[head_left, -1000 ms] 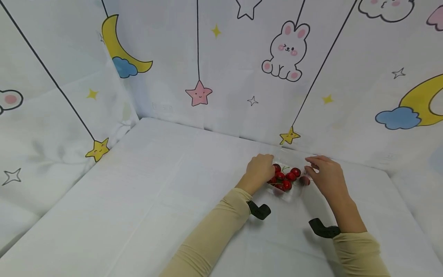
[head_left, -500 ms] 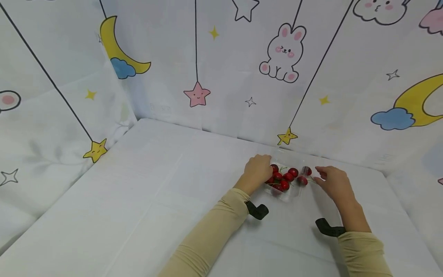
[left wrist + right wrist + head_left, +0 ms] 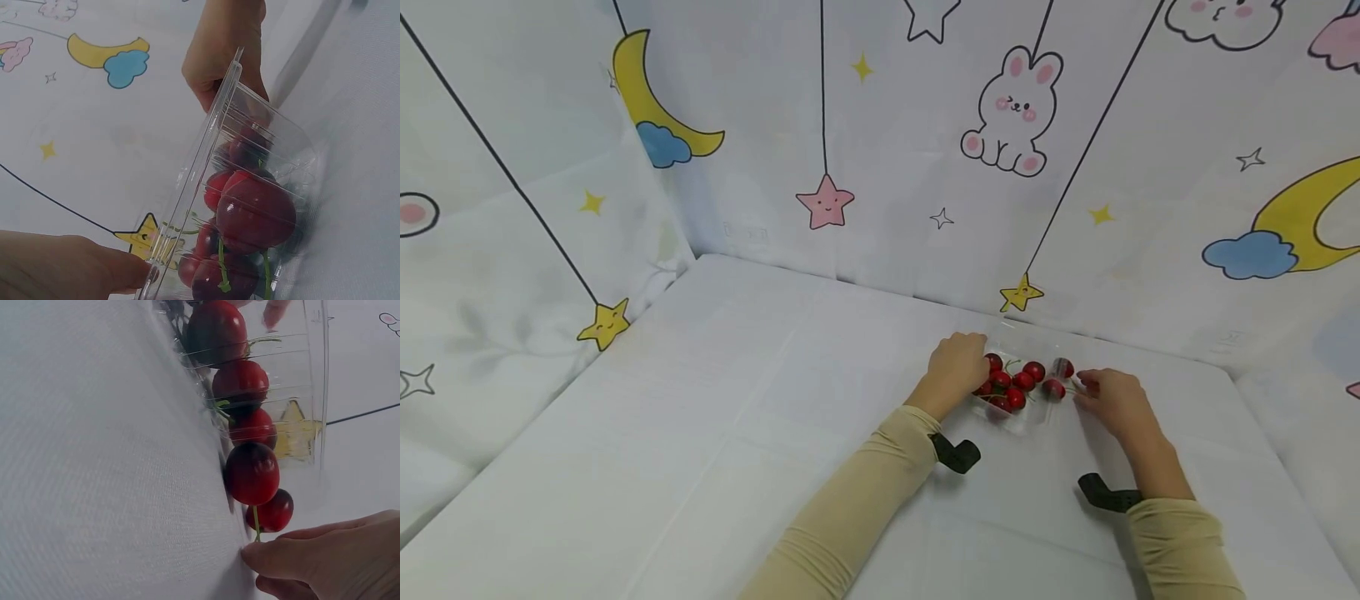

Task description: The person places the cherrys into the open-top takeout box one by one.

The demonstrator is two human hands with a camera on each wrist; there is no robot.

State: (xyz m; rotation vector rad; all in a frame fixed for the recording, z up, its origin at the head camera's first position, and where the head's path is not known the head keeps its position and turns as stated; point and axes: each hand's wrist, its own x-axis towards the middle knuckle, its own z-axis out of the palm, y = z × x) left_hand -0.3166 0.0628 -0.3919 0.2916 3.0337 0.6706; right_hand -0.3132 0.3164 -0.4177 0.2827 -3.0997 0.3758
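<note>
A clear plastic container (image 3: 1039,414) holding several red cherries (image 3: 1016,399) stands near the back of the white table. My left hand (image 3: 958,371) grips its left side, fingertips at the rim (image 3: 197,162) in the left wrist view. Two loose cherries lie just outside the right wall: a nearer cherry (image 3: 252,474) and a farther cherry (image 3: 275,511). With fingertips low beside them, my right hand (image 3: 1116,404) pinches the green stem (image 3: 257,524) of the nearer one. Part of the container's left end is hidden behind my left hand.
The white-covered table (image 3: 760,433) meets a back wall (image 3: 895,167) printed with stars, moons and a rabbit, close behind the container. Another printed wall (image 3: 482,275) borders the left side. A black camera mount (image 3: 957,454) sticks out from my left wrist.
My right hand has drawn back from the container's right side, uncovering the farther loose cherry, then come down to the nearer cherry's stem. My left hand keeps its hold.
</note>
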